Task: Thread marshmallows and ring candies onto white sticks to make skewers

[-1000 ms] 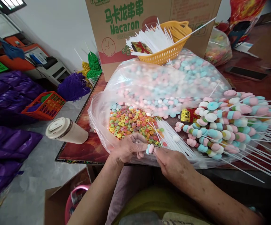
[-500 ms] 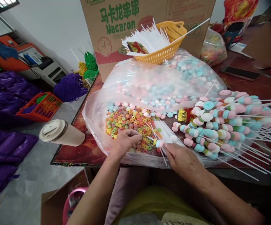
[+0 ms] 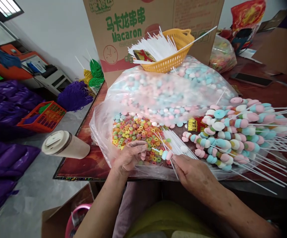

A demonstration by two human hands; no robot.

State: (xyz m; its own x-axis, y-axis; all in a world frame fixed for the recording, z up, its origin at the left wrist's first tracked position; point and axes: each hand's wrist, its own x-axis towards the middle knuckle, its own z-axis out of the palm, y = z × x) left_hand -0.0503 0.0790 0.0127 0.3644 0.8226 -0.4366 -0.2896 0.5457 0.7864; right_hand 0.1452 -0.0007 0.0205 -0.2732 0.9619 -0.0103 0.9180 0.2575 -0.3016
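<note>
My right hand point(image 3: 190, 167) grips a thin white stick, which points left over the candy. Threaded on it are a pink and a blue marshmallow point(image 3: 166, 155) and a yellow ring by the tip. My left hand point(image 3: 131, 155) hovers at the near edge of a heap of colourful gummy rings point(image 3: 133, 130), its fingers drawn together a little left of the stick's tip. Whatever they pinch is too small to make out. Loose white sticks point(image 3: 178, 142) lie between the heap and a pile of filled candy skewers point(image 3: 227, 132).
Behind the rings lies a clear plastic bag point(image 3: 143, 86) of pastel marshmallows. A yellow basket point(image 3: 165, 64) of white sticks rests against a carton point(image 3: 123, 49). A lidded cup point(image 3: 66, 144) stands at the table's left edge; a phone point(image 3: 252, 79) lies back right.
My left hand's fingers have drawn together from a looser spread, close to the stick's tip. My right hand and its skewer have shifted slightly left. The camera view has tilted a little.
</note>
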